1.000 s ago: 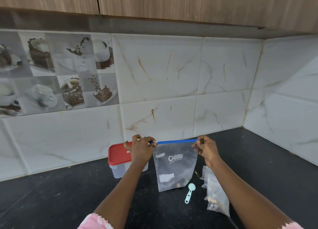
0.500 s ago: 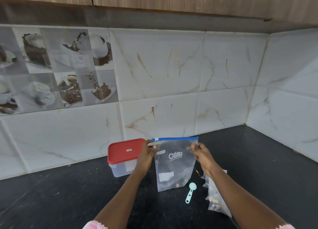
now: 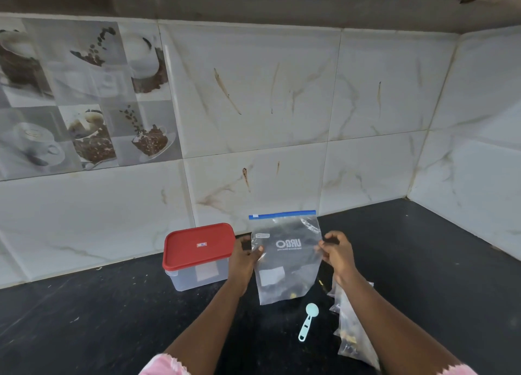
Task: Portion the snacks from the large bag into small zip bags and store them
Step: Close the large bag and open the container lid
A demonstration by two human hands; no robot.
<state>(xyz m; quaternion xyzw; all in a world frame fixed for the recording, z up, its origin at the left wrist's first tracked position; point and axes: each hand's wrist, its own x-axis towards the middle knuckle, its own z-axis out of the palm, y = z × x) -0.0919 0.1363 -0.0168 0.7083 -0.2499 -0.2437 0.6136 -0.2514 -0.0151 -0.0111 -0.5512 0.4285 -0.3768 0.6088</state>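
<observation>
A large clear zip bag (image 3: 287, 264) with a blue seal strip and a printed logo stands upright on the black counter, nearly empty with a few snack bits at its bottom. My left hand (image 3: 243, 259) pinches its left edge about halfway up. My right hand (image 3: 335, 252) pinches its right edge at the same height. Small filled zip bags (image 3: 352, 329) lie on the counter to the right, partly hidden under my right forearm. A pale blue measuring scoop (image 3: 308, 321) lies in front of the large bag.
A clear plastic box with a red lid (image 3: 198, 250) sits against the tiled wall, just left of my left hand. The black counter (image 3: 84, 318) runs to a wall corner at the back right. Wooden cabinets hang overhead.
Both hands slid down from the blue seal strip to the bag's side edges. The camera tilted downward a little.
</observation>
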